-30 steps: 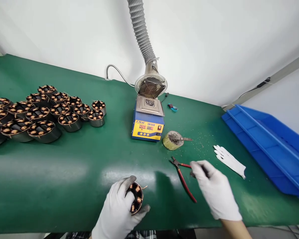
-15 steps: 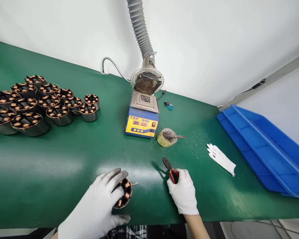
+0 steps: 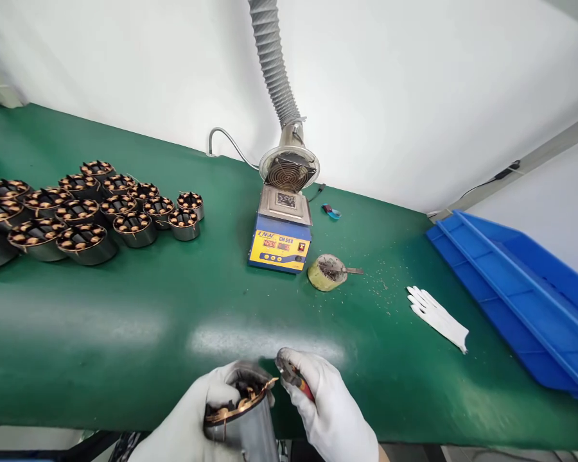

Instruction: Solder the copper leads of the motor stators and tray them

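Observation:
In a white glove, my left hand (image 3: 192, 410) grips a motor stator (image 3: 248, 427), a grey metal cylinder with copper windings and black insulation inside. The stator is tilted at the table's front edge, and a twisted copper wire end sticks out from its rim to the right. My right hand (image 3: 330, 404), gloved too, is closed around red-handled cutting pliers (image 3: 293, 375). Their jaws are beside the wire end; whether they touch it I cannot tell.
Several more stators (image 3: 87, 244) stand at the left of the green table (image 3: 173, 301). A blue-and-yellow solder pot (image 3: 279, 250) sits mid-table under a fume duct (image 3: 275, 70). Right of it are a round tub (image 3: 322, 281), scattered clippings, a white glove (image 3: 438, 319) and blue trays (image 3: 505, 295).
The stator has been lifted and tipped towards me in my left hand. My right hand has brought the pliers left and down, close to the wire end. The view has shifted slightly.

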### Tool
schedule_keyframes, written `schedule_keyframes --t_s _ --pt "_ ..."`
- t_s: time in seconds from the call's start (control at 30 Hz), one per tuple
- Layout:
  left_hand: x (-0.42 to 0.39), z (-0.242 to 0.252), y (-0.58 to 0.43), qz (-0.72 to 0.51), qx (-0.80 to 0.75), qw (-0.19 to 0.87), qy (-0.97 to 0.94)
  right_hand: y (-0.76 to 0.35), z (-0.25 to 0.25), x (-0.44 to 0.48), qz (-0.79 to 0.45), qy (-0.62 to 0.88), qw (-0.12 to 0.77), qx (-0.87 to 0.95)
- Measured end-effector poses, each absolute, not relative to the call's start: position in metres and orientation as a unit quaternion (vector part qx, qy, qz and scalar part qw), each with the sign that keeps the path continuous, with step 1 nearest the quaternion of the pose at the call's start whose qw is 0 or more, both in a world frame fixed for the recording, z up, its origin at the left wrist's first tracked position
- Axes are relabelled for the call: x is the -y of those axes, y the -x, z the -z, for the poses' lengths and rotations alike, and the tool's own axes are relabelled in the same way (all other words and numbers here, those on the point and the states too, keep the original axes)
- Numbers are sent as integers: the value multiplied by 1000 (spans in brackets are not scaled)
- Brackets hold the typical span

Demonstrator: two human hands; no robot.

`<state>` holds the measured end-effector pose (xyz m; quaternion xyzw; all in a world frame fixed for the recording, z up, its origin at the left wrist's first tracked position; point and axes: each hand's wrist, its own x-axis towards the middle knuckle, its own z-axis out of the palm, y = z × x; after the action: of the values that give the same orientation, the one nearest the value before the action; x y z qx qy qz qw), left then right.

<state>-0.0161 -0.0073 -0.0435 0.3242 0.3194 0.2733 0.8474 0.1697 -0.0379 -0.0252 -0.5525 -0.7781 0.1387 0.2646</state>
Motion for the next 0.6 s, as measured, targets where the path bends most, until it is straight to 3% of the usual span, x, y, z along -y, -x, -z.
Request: schedule_keyframes --t_s 0.13,0.43,0.6 --pt "2 32 16 -273 -296 898 -177 -172 22 39 -134 508 251 813" --pt "17 29 52 -265 -251 894 -261 -173 10 39 -106 498 213 834" --pt "8 21 48 -246 -261 837 -413 -166 6 43 -214 548 168 791"
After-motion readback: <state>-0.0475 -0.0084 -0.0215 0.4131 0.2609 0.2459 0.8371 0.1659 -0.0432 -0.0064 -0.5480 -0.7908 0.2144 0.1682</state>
